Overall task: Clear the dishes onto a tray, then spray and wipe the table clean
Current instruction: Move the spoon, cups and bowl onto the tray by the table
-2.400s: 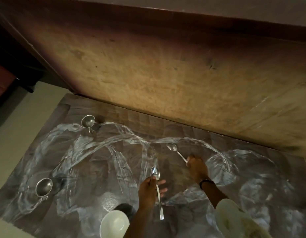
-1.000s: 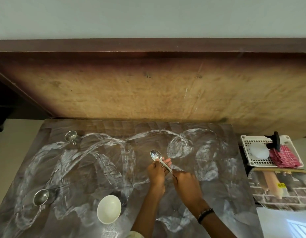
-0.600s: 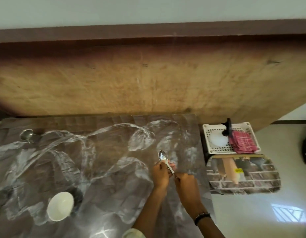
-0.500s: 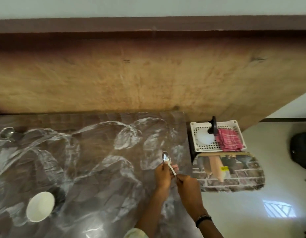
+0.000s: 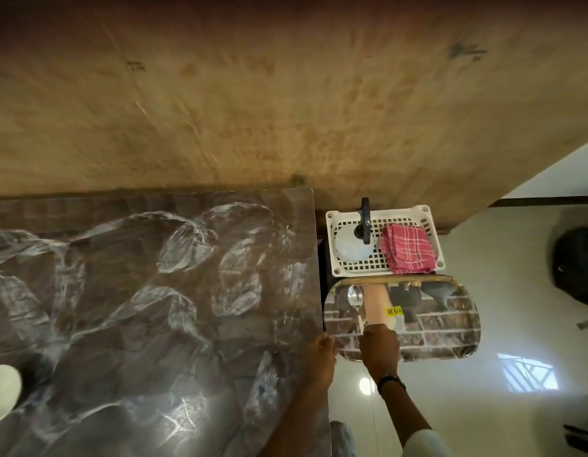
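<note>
My right hand [image 5: 379, 345] is shut on a metal spoon [image 5: 354, 297] and holds it low over the left part of the brick-patterned tray [image 5: 451, 324], which sits just right of the table. The spoon's bowl points away from me. My left hand [image 5: 320, 354] hovers at the table's right edge beside the tray, fingers curled, with nothing visible in it. A white bowl [image 5: 0, 394] stands on the table at the far left. White smears cover the dark table top [image 5: 154, 308].
Behind the tray sits a white plastic basket [image 5: 385, 267] holding a white spray bottle with a black trigger [image 5: 353, 247] and a folded red checked cloth [image 5: 406, 249]. A wooden panel rises behind the table. A black bag [image 5: 579, 265] lies on the floor at right.
My view and both hands have swung right, from the table's middle to the tray. The spoon, held in both hands before, is now in my right hand alone over the tray.
</note>
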The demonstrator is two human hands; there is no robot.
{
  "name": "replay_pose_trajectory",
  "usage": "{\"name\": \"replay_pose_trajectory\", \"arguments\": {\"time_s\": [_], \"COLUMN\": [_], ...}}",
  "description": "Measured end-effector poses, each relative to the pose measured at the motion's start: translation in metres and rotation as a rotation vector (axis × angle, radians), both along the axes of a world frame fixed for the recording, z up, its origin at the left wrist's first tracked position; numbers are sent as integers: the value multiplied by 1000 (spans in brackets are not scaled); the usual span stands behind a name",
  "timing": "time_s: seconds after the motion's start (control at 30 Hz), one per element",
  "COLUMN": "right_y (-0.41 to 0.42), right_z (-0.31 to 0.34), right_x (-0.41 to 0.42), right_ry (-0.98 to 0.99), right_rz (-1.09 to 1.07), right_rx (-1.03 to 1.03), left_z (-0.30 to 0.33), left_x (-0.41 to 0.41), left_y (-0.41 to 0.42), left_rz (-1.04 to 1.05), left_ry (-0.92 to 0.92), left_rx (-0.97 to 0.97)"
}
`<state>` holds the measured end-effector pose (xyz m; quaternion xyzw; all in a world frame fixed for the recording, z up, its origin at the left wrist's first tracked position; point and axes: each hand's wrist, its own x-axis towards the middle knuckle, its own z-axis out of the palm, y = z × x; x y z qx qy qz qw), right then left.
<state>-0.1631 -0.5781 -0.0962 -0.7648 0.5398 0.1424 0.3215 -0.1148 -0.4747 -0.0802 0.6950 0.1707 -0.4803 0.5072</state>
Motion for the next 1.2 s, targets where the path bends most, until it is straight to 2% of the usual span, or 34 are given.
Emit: {"name": "replay_pose_trajectory", "arguments": {"time_s": [0.3,0.83,0.93,1.03,1.13,1.2], "right_y": [1,2,6,12,26,40], "right_z": [-31,-29,-15,11,42,57], "right_x": [13,16,14,20,37,55], "right_ry": [29,64,-1,-171,-351,-375], "right_rz": [-11,85,68,6,158,303], "right_rx": [13,-30,-35,29,107,133], "left_z": [-11,-10,7,23,48,65], "left_x": [-2,0,7,17,31,44], "left_y": [2,21,29,44,68,85], "left_rz": [4,113,165,204,257,320], "left_ry": [-2,45,46,11,-14,-24], "left_rx": [72,-1,-35,-42,-71,-95]}}
